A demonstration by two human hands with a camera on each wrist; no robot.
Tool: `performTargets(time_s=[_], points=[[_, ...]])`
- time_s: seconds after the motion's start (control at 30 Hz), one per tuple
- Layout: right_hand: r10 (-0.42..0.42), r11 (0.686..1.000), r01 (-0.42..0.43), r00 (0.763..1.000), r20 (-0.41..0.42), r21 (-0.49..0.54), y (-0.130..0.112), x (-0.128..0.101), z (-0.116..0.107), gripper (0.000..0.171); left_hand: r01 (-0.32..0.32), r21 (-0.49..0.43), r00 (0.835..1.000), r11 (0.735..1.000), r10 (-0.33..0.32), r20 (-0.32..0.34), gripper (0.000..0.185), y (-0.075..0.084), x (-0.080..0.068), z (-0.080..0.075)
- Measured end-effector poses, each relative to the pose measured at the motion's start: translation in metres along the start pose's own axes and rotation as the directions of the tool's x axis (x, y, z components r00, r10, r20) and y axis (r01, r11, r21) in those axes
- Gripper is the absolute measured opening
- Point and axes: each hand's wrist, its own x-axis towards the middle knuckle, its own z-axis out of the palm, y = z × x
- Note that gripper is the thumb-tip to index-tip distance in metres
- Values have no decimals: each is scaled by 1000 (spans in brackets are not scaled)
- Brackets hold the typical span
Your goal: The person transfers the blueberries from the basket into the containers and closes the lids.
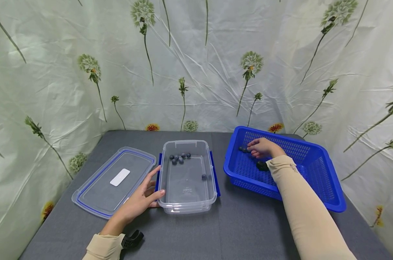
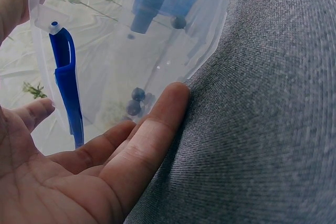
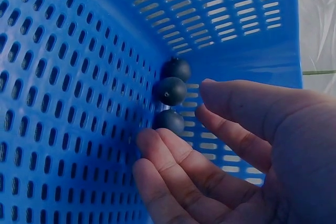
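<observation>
My left hand (image 1: 141, 196) rests against the left side of a clear plastic container (image 1: 186, 206), its thumb on the rim and its fingers spread along the outer wall. Several blueberries (image 1: 181, 160) lie in the container's far left part, with more dark fruit near its right wall. Inside a blue perforated basket (image 1: 248, 183), my right hand (image 1: 263, 147) reaches down toward the left end. Three blueberries (image 3: 172, 92) sit along the basket's bottom corner in the right wrist view. The fingertips (image 3: 149, 142) are right at the nearest one, while thumb and fingers stand apart.
A clear lid (image 1: 100, 191) with a blue seal and a white label lies left of the container. Blue latches (image 1: 215, 175) hang at the container's sides. Grey cloth (image 1: 190, 234) covers the table, and a flower-printed curtain (image 1: 212, 97) hangs behind it.
</observation>
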Motion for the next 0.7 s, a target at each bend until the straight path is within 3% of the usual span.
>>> performTargets(time_s=[0.7], points=[[56, 998, -58, 997, -46, -33, 0, 10, 9, 43, -11, 10, 1000, 1000, 11, -2, 84, 1, -1, 0]])
